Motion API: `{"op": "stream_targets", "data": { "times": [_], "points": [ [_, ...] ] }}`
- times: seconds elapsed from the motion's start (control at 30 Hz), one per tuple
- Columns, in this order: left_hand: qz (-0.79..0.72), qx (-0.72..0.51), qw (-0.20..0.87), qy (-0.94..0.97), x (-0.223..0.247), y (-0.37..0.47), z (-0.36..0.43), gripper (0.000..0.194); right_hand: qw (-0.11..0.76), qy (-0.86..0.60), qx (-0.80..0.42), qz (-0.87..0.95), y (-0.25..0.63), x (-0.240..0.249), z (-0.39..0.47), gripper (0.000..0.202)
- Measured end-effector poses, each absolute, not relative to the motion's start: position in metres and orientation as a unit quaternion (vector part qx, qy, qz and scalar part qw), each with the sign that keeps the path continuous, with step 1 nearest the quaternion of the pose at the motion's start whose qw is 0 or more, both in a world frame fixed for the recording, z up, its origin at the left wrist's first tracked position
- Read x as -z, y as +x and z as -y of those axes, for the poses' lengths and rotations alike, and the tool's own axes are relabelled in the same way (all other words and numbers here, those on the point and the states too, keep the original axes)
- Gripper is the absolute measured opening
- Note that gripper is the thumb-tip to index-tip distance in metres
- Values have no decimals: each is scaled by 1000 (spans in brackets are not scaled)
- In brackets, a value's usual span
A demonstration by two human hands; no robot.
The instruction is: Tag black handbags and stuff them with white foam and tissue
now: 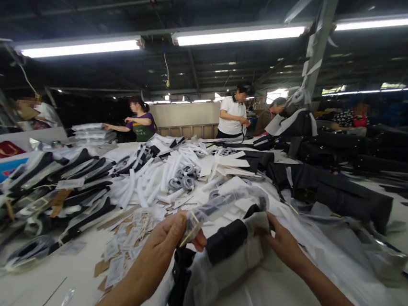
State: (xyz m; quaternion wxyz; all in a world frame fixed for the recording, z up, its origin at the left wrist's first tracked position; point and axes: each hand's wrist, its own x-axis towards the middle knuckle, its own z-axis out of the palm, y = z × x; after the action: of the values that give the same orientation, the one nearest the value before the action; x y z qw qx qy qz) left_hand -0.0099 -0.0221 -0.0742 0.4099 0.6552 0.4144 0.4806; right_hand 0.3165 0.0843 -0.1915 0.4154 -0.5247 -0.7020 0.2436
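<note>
My left hand [170,239] is closed around the gold buckle [191,228] end of a strap wrapped in clear plastic [226,203]. The strap arcs over a black handbag [226,241], which lies partly covered in pale translucent wrapping [229,268] on the table in front of me. At the bag's far right end, my right hand [282,240] pinches the wrapping, thumb and fingers together. The strap's far end hangs close to that hand; whether they touch, I cannot tell.
Hang tags [126,242] lie left of the bag. Further left are wrapped black handles [86,175] and a coiled strap [28,251]. White rolls [151,177] and pale boards [230,162] heap up beyond. Black bags [344,193] stand at right. Several people work behind, one in a white shirt [232,115].
</note>
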Motion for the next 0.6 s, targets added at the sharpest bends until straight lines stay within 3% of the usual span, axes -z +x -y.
{"op": "stream_targets", "data": {
  "times": [0.2, 0.33, 0.4, 0.47, 0.6],
  "points": [
    [-423, -504, 439, 612, 97, -5, 22, 52, 423, -508, -217, 718, 317, 196, -83, 55],
    [-433, -483, 408, 643, 116, -14, 28, 53, 496, -524, -29, 691, 309, 185, -58, 56],
    [-430, -471, 423, 644, 114, -18, 29, 47, 537, -514, 37, 668, 297, 169, -38, 45],
    [-406, -486, 478, 608, 108, -21, 27, 43, 536, -492, -20, 686, 280, 151, -18, 30],
    [-350, -534, 539, 549, 98, -19, 24, 61, 500, -426, -173, 733, 248, 131, 5, 24]
  ]
}}
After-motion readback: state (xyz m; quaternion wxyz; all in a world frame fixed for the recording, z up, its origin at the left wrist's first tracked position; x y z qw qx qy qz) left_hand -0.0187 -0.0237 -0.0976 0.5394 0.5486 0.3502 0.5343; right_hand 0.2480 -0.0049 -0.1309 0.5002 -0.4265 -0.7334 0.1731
